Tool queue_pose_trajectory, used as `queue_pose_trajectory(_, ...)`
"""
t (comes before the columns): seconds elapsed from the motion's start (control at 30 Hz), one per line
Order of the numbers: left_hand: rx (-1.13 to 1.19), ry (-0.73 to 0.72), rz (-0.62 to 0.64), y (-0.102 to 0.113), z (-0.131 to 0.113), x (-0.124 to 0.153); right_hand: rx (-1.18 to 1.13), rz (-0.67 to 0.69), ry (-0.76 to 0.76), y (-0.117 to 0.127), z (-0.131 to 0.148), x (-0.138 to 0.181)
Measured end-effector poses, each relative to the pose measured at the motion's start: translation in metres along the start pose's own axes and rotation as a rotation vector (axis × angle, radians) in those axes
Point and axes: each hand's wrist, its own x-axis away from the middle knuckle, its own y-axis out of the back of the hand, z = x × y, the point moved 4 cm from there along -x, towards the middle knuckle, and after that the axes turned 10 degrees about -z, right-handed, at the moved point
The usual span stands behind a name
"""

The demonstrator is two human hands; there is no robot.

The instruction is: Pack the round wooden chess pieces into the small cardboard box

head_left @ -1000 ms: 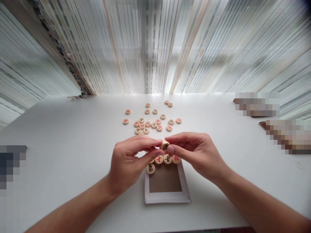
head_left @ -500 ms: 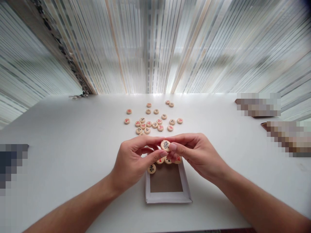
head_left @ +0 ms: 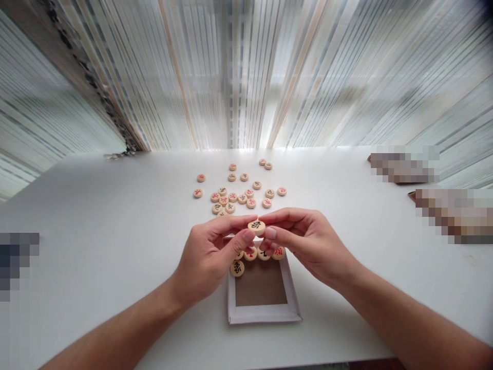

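Observation:
A round wooden xiangqi piece (head_left: 256, 227) with a black character is pinched between my two hands, above the far part of a white box. My left hand (head_left: 215, 249) grips its left side with thumb and fingers. My right hand (head_left: 304, 236) holds the right side the same way. Below them lies the shallow white box (head_left: 265, 314) with a brown bottom. Several pieces sit in a row at its far end, partly hidden by my fingers. One black-marked piece (head_left: 237, 268) lies nearer, at the box's left wall.
Several loose xiangqi pieces (head_left: 232, 197) with red or black characters are scattered on the white table (head_left: 115, 221) beyond my hands. Two blurred-out objects (head_left: 442, 210) lie at the right, and a dark blurred one (head_left: 17, 259) at the left. A striped curtain (head_left: 246, 77) hangs behind the table.
The held piece has tilted flatter and my right thumb has slid off its face to the edge. The whole view has shifted slightly.

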Motion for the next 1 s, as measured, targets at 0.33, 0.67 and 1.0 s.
queue_pose_trajectory(0.33, -0.056, -0.025, -0.002, -0.001, -0.003, -0.001, -0.046, -0.021, 0.056, -0.010, 0.012, -0.001)
queue_pose_trajectory(0.67, -0.005, -0.015, -0.034, 0.000, -0.001, 0.001, 0.003, -0.046, -0.020, -0.008, 0.008, 0.000)
queue_pose_trajectory(1.0, 0.014, -0.014, 0.005, -0.001, 0.001, 0.004, -0.029, 0.024, -0.142, -0.008, 0.003, -0.001)
